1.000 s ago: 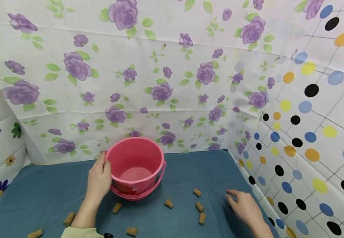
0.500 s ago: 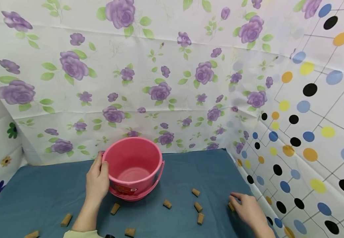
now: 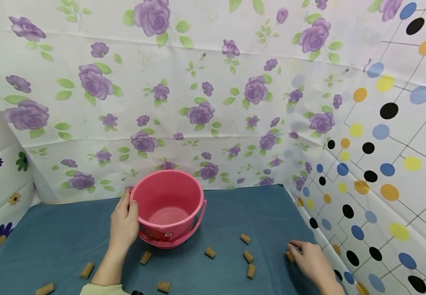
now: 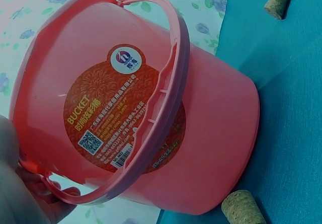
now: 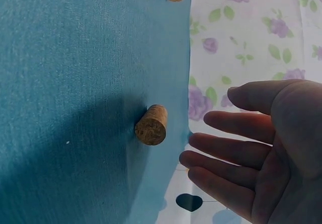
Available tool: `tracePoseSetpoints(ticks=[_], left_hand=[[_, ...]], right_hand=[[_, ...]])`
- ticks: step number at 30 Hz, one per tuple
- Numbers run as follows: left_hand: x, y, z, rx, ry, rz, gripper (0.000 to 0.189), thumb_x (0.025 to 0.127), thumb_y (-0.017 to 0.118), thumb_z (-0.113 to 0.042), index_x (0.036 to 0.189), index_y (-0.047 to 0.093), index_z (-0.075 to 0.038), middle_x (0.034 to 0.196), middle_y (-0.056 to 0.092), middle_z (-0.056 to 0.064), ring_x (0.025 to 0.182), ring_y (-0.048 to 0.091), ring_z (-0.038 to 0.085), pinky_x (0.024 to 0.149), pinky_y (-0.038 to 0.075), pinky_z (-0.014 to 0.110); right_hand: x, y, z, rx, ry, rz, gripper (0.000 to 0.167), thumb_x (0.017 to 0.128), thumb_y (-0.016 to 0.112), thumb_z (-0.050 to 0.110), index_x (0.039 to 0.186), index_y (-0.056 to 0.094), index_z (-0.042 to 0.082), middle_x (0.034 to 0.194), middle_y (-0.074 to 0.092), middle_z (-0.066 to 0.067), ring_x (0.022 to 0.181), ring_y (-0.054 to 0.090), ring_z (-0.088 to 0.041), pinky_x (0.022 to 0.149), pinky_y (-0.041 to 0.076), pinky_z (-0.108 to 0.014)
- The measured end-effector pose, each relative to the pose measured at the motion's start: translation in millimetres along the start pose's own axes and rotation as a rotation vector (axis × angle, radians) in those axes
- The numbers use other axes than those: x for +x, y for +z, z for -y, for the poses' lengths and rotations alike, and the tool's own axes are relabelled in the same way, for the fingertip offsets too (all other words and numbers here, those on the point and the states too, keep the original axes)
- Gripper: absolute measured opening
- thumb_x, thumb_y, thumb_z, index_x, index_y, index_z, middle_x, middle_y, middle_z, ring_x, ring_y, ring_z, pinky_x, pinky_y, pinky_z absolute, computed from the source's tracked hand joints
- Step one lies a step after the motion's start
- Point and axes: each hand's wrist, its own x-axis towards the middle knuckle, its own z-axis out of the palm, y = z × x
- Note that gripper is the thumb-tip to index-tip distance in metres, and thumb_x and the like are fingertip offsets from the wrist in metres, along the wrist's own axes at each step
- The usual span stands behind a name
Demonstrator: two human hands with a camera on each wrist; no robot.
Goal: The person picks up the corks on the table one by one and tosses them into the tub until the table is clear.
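A pink bucket (image 3: 168, 196) stands upright on the table, with its handle hanging down in front and a red printed label (image 4: 126, 108) on its wall. My left hand (image 3: 123, 225) grips the bucket's rim on the left side, thumb toward the front. At the right, my right hand (image 3: 310, 260) hovers over the table beside a cork (image 3: 290, 257), partly covered by the fingers in the head view. In the right wrist view the fingers (image 5: 231, 148) of that hand are extended and apart from the cork (image 5: 152, 125), with nothing held.
Several more corks lie scattered on the blue tablecloth (image 3: 198, 274): one cork (image 3: 146, 258) just in front of the bucket, a group including a cork (image 3: 248, 257) at centre right, and a cork (image 3: 87, 271) left of the left forearm. Patterned sheets (image 3: 213, 102) wall the back and sides.
My right hand has shifted a little to the right, and a cork by its fingers now shows that was out of sight a second ago. My left hand and the bucket stay put.
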Motion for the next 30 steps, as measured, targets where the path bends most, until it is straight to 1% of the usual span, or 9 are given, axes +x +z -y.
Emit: tracePoseSetpoints(ticks=[1,3,4,8,10,12,15,20,30], left_hand=[[-0.5,0.2,-0.7,0.0,-0.002,-0.001,0.059,0.116,0.036,-0.027,0.169,0.024,-0.004,0.175,0.02,0.02,0.16,0.019,0.043,0.125,0.023,0.064],[-1.4,0.9,-2.5,-0.001,-0.006,0.002,0.059,0.116,0.036,-0.027,0.169,0.024,-0.003,0.175,0.02,0.021,0.16,0.019,0.043,0.125,0.023,0.064],[-1.8,1.3,-3.3,-0.002,-0.007,0.003,0.06,0.116,0.036,-0.027,0.169,0.024,-0.002,0.175,0.021,0.021,0.16,0.019,0.043,0.125,0.023,0.064],[-3.0,4.2,-4.9,-0.003,-0.01,0.007,0.06,0.116,0.037,-0.028,0.168,0.025,-0.001,0.174,0.021,0.022,0.16,0.02,0.043,0.124,0.025,0.064],[-3.2,5.6,-4.4,-0.006,-0.011,0.0,0.059,0.116,0.038,-0.027,0.168,0.026,-0.002,0.174,0.022,0.023,0.16,0.021,0.044,0.124,0.026,0.064],[-3.4,6.5,-3.8,-0.008,-0.012,-0.01,0.059,0.116,0.038,-0.027,0.168,0.027,-0.002,0.174,0.022,0.023,0.159,0.022,0.044,0.124,0.026,0.065],[-4.1,7.3,-3.2,-0.012,-0.011,-0.024,0.059,0.116,0.038,-0.026,0.168,0.027,-0.001,0.174,0.023,0.023,0.159,0.022,0.044,0.124,0.026,0.065],[-6.6,9.1,-3.8,-0.024,-0.003,-0.028,0.059,0.116,0.039,-0.024,0.168,0.027,0.0,0.173,0.023,0.024,0.159,0.021,0.044,0.124,0.026,0.064],[-9.7,12.1,-2.8,-0.062,-0.02,-0.027,0.06,0.117,0.039,-0.025,0.169,0.023,-0.002,0.175,0.02,0.022,0.16,0.018,0.044,0.124,0.024,0.066]], right_hand=[[0.4,0,-1,-0.002,-0.004,0.001,0.041,0.108,0.064,0.034,0.13,0.077,0.003,0.112,0.079,-0.012,0.097,0.075,-0.03,0.077,0.06,-0.055],[1.0,-1,-2,0.008,0.005,0.007,0.04,0.108,0.064,0.031,0.132,0.075,0.001,0.099,0.079,-0.014,0.08,0.073,-0.026,0.067,0.058,-0.049],[1.2,-1,-2,0.01,0.007,0.005,0.039,0.108,0.064,0.029,0.133,0.074,0.0,0.099,0.078,-0.014,0.074,0.07,-0.021,0.063,0.056,-0.045],[1.0,-3,-4,0.033,0.036,0.003,0.038,0.106,0.065,0.018,0.137,0.071,-0.003,0.077,0.071,-0.008,0.049,0.051,-0.017,0.052,0.045,-0.037],[1.3,-3,-5,0.003,0.02,-0.003,0.037,0.104,0.068,0.018,0.133,0.072,-0.004,0.088,0.076,-0.01,0.059,0.063,-0.019,0.058,0.053,-0.041],[1.6,-2,-6,-0.019,0.025,0.009,0.037,0.102,0.07,0.02,0.13,0.074,-0.003,0.095,0.077,-0.015,0.075,0.072,-0.027,0.068,0.059,-0.048],[2.3,0,-7,-0.054,0.037,0.041,0.04,0.1,0.074,0.03,0.126,0.077,-0.002,0.116,0.077,-0.019,0.103,0.074,-0.038,0.085,0.059,-0.057],[1.7,6,-9,-0.055,0.075,0.078,0.052,0.097,0.077,0.044,0.125,0.077,0.0,0.116,0.076,-0.019,0.104,0.073,-0.039,0.086,0.058,-0.059],[0.2,10,-3,-0.042,0.091,0.061,0.044,0.097,0.078,0.038,0.124,0.078,0.004,0.115,0.077,-0.016,0.102,0.073,-0.035,0.084,0.059,-0.058]])
